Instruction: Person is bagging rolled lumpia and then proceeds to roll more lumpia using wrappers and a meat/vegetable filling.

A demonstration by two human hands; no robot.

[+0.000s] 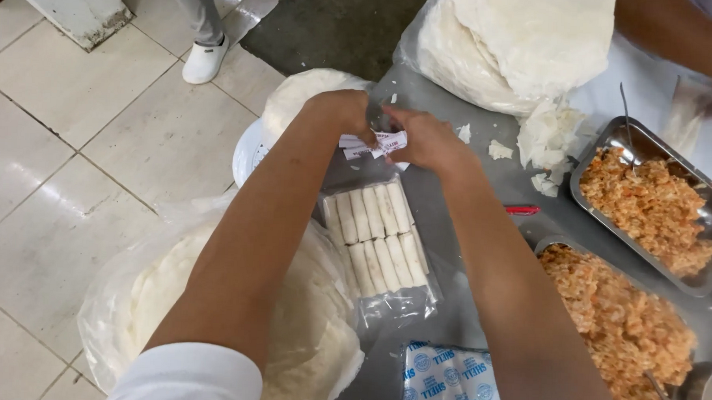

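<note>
Closest to me, at the near edge of the worktop (480, 252), lies a blue-and-white printed packet (448, 382), and to its left a big clear bag of round white wrappers (210, 305) bulges over the worktop's left edge, kept within easy reach of my arms. On my right two metal trays of orange rice filling (620, 320) (656, 202) run along the right side, one nearer and one further back.

Between my forearms, in the middle of the worktop, rests the clear pouch of rolls (380, 244). It lies flat with its open mouth pointing away from me, which lets me work at its far end without lifting it. Inside I see two neat rows of pale, uncooked rolls, packed side by side and touching, the plastic tight over them and loose and crinkled at the near end.

At the pouch's far end my left hand (345, 113) and right hand (427, 139) meet. The fingers of both are clenched on small white paper strips (374, 143) with red print, pinched between them just above the pouch mouth, so the strips sit square to the opening.

Beyond my hands, a white plate (251, 153) overhangs the left edge under another wrapper pile, and a larger heap of wrappers (519, 48) sits by the far edge. Another person's arm (677, 38) reaches in at the far right corner.
</note>
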